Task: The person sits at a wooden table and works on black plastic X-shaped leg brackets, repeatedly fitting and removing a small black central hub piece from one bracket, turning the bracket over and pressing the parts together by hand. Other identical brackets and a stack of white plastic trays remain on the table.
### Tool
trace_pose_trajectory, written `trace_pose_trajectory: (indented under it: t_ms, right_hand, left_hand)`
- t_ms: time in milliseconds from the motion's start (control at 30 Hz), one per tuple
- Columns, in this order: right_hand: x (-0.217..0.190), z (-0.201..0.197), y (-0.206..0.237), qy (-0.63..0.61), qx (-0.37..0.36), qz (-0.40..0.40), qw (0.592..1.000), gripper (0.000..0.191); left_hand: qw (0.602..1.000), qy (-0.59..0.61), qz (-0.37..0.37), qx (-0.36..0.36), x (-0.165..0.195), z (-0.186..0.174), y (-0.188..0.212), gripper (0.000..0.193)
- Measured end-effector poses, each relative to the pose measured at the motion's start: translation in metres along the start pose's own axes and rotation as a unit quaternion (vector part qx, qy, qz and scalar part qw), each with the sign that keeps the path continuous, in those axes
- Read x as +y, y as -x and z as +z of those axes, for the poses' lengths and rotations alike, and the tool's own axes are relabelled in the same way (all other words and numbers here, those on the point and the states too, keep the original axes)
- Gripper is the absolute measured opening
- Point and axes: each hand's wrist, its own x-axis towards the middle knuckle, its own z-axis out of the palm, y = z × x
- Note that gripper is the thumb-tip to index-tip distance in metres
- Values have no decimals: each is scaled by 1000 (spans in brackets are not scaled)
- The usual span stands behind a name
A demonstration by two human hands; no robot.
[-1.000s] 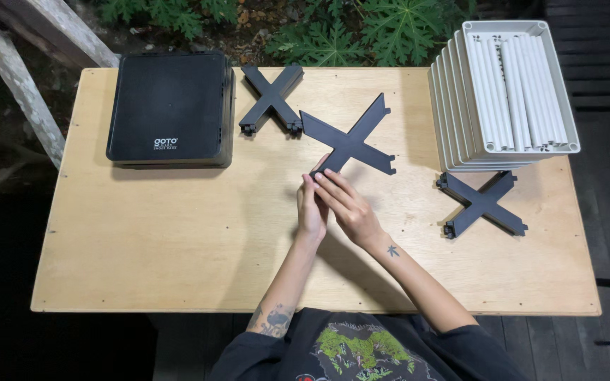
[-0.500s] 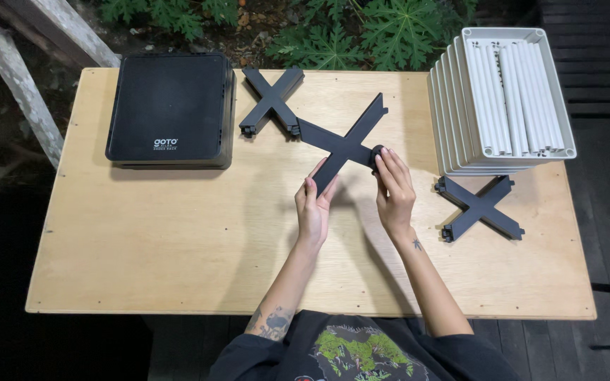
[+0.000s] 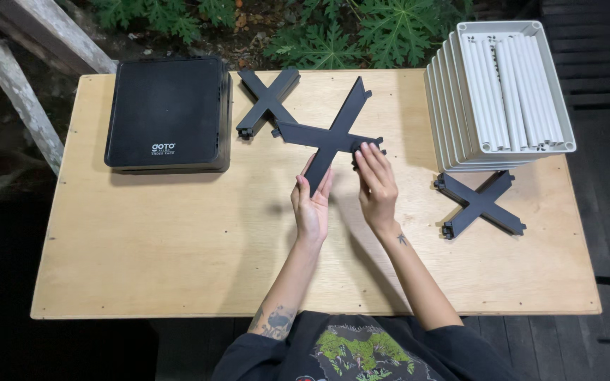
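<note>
Pale plywood table (image 3: 178,268), rectangular, long edges running left to right, worn and lightly stained, set on dark decking with green plants beyond the far edge. Far left: a stack of flat black square panels (image 3: 166,113); just right of it, at the far edge, a black cross-shaped piece (image 3: 266,103) lying flat. Far right: a stack of pale grey slatted trays (image 3: 503,92) overhanging the far edge, and just near of that stack a second black cross-shaped piece (image 3: 480,204) lying flat, well apart from the first.
</note>
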Motion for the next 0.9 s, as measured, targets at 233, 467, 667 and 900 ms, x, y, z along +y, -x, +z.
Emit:
trace_pose_trajectory:
  t_ms: [233, 467, 667, 900]
  right_hand:
    - [8, -2, 2, -21, -19, -18, 999, 40]
    - [15, -6, -5, -11, 12, 35, 999, 43]
    - [0, 5, -5, -47, -52, -56, 996, 48]
    - [42, -4, -44, 24, 11, 7, 1000, 46]
  left_hand:
    - [1000, -11, 17, 22, -1, -6, 6, 74]
    - [999, -38, 16, 13, -3, -11, 1, 72]
    - [998, -65, -18, 0, -15, -15, 4, 66]
    - [987, -147, -44, -39, -6, -26, 9, 60]
